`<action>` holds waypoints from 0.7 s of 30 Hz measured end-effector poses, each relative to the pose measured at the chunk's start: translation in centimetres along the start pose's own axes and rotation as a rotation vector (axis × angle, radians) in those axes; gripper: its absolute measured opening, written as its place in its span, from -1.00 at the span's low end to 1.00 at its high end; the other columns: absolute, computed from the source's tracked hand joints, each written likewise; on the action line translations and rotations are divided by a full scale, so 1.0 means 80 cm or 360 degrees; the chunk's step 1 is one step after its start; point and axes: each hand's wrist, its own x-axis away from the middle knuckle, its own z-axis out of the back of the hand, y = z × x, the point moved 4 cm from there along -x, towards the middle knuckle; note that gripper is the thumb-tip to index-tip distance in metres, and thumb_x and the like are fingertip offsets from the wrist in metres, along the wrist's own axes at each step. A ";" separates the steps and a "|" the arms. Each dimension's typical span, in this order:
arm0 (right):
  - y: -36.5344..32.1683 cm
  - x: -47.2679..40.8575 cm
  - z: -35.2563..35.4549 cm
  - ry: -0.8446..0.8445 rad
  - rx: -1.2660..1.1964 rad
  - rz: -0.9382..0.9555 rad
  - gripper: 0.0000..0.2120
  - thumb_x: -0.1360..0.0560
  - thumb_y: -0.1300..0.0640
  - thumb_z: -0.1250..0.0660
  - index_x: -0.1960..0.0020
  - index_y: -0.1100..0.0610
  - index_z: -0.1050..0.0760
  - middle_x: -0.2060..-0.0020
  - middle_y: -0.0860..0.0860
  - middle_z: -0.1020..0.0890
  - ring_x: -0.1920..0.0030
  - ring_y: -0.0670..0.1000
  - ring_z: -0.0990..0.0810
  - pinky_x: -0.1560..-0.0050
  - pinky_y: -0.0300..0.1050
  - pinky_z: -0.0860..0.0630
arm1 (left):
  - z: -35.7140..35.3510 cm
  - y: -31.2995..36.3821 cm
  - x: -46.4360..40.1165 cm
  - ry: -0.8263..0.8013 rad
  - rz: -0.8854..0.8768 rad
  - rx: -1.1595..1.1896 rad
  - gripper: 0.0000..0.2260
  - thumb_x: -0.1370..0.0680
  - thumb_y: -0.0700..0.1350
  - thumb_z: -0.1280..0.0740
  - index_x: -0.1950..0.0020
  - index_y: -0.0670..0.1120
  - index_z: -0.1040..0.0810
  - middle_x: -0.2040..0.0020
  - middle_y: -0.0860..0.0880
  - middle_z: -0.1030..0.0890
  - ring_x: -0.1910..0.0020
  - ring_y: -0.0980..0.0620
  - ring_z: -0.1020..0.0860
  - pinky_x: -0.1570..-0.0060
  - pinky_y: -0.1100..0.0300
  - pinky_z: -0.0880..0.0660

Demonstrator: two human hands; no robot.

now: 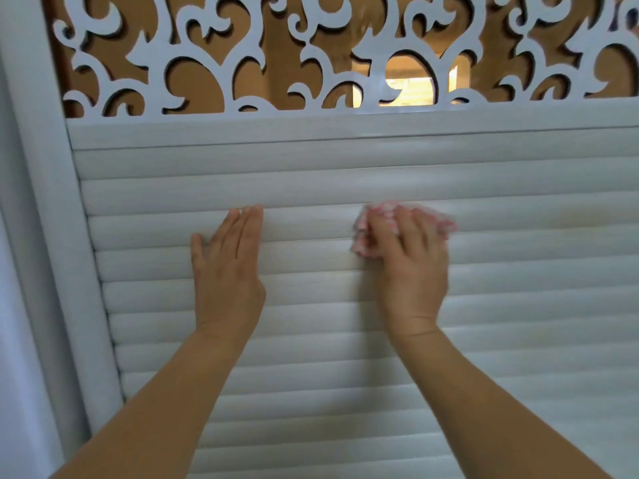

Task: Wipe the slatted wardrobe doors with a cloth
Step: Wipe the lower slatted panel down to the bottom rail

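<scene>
Below the fretwork panel (pixel 311 57), the slatted door (pixel 518 271) runs wide to your right, frame post (pixel 52 202) close left. Your right hand (pixel 411 267) presses the bunched cloth (pixel 366 236) under curled fingers; left hand (pixel 224 271) lies flat, fingers straight.

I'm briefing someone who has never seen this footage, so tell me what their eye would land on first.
First, the two bare hands at mid-frame on the white slatted door: the left hand pressed flat with straight fingers, the right hand gripping a crumpled pink-and-white cloth against the slats. Next, the white scrollwork fretwork panel across the top, brown behind its cutouts, with a brightly lit opening right of centre.
</scene>
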 end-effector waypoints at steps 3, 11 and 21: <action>-0.069 0.015 -0.019 -0.0098 -0.0068 0.0189 -0.69 -0.52 0.16 -0.16 -0.14 0.09 -0.61 -0.10 0.14 -0.62 -0.19 0.18 -0.43 -0.16 0.23 -0.44 | 0.002 -0.006 -0.001 -0.0001 0.0043 0.0053 -0.34 -0.29 -0.33 0.06 -0.39 -0.17 -0.33 -0.28 -0.19 -0.49 -0.31 -0.01 -0.33 -0.21 -0.30 -0.27; -0.091 0.021 -0.021 -0.0198 -0.0008 0.0613 -0.67 -0.58 0.18 -0.10 -0.15 0.02 -0.60 -0.09 -0.03 -0.64 -0.16 0.06 -0.56 -0.16 0.06 -0.47 | 0.013 -0.019 0.000 -0.0008 -0.0045 0.0033 -0.31 -0.28 -0.44 -0.09 -0.41 -0.13 -0.27 -0.29 -0.15 -0.49 -0.26 0.02 -0.34 -0.26 -0.31 -0.19; 0.096 0.031 0.032 -0.0115 0.0242 0.0003 -0.64 -0.49 0.29 -0.17 -0.22 0.16 -0.55 -0.13 0.15 -0.60 -0.19 0.18 -0.44 -0.09 0.10 -0.51 | -0.001 -0.015 0.007 0.0012 -0.0035 0.0035 -0.31 -0.27 -0.46 -0.07 -0.41 -0.16 -0.26 -0.33 -0.18 -0.44 -0.35 0.03 -0.26 -0.24 -0.39 -0.21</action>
